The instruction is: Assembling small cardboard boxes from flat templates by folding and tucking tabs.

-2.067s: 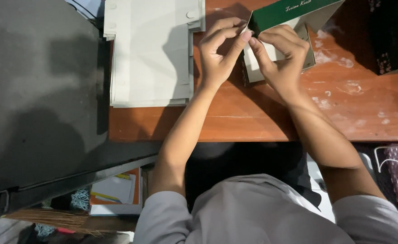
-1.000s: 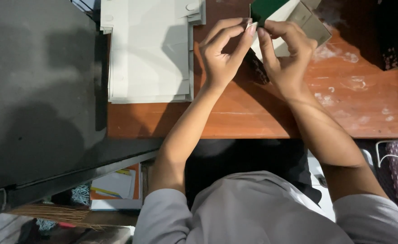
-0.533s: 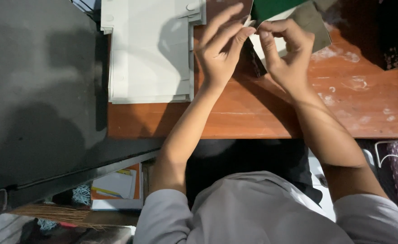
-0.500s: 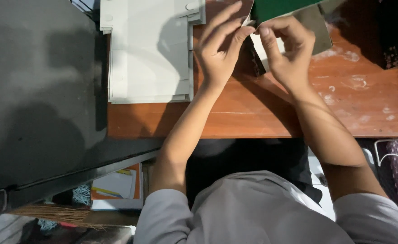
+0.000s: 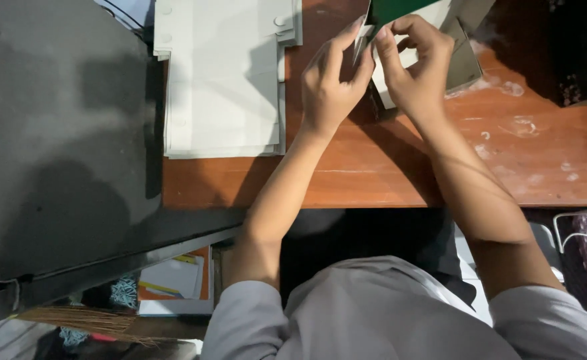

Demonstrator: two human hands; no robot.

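Observation:
Both hands meet at the top of the head view over a brown wooden table (image 5: 540,167). My left hand (image 5: 330,83) and my right hand (image 5: 417,67) pinch the edge of a green and white cardboard box (image 5: 400,10), which is partly cut off by the frame's top edge. A grey flap of the box (image 5: 463,60) shows behind my right hand. Fingertips of both hands press together on a white flap at the box's corner.
A stack of flat white cardboard sheets (image 5: 223,73) lies left of my hands. A large dark grey surface (image 5: 60,147) fills the left side. A dark object (image 5: 560,47) sits at the top right. Books (image 5: 173,280) and a broom (image 5: 80,320) lie below the table.
The box has shifted upward and now runs off the top of the frame. Both hands have followed it up, fingers still working its corner flap.

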